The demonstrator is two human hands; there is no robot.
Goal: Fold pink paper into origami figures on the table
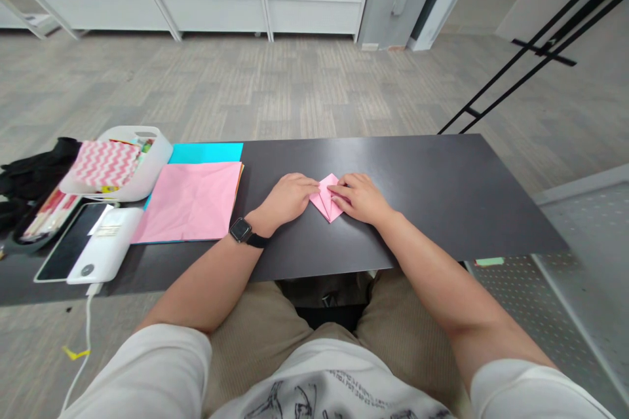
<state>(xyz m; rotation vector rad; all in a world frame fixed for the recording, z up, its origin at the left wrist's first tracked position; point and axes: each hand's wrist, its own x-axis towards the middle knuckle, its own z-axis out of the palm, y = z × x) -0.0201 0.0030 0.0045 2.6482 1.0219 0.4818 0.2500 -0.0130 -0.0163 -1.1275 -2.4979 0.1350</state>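
A small piece of folded pink paper (327,203) lies on the dark table in front of me, shaped roughly like a diamond with creased flaps toward me. My left hand (291,198) grips its left corner, fingers close together; a black watch (241,230) is on that wrist. On the opposite side, my right hand (362,198) has its fingers bent over the right edge and upper face of the paper, pinching it. The thumbs and the paper's underside are mostly hidden.
Left of my hands lies a stack of pink sheets (196,200) over a blue sheet (209,152). Beyond it are a white basket (160,163), a tablet (63,245), a white power bank (109,242) with a cable, and a black bag (39,167). The table's near edge (324,273) is by my lap.
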